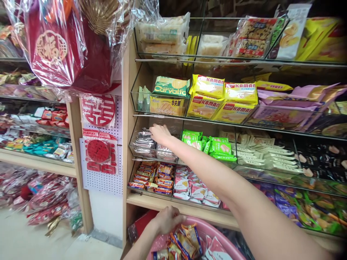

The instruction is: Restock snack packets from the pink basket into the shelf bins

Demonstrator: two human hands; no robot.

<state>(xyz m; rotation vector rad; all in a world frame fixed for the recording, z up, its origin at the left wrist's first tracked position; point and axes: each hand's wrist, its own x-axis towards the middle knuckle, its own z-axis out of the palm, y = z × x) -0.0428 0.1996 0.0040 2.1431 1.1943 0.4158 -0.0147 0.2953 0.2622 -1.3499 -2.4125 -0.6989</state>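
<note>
My right hand (160, 134) reaches across to a clear shelf bin and touches a stack of dark-wrapped snack packets (144, 141). Its fingers bend down over them; the fingertips are hidden, so I cannot tell whether a packet is gripped. Lower down, my left hand (167, 221) is closed over the rim of a pink basket (214, 231), thumb pointing right. Inside the basket lie several orange-and-blue snack packets (187, 240) and white-and-pink packets (217, 249). The bottom of the basket is out of view.
Bright green packets (221, 147) and pale packets (276, 157) fill neighbouring bins. Below are orange packets (153, 177); above, yellow boxed-looking packs (207, 86). Clear dividers and bin fronts edge each row. A plastic-wrapped red bag (59, 54) hangs at upper left, beside a wooden post (127, 108).
</note>
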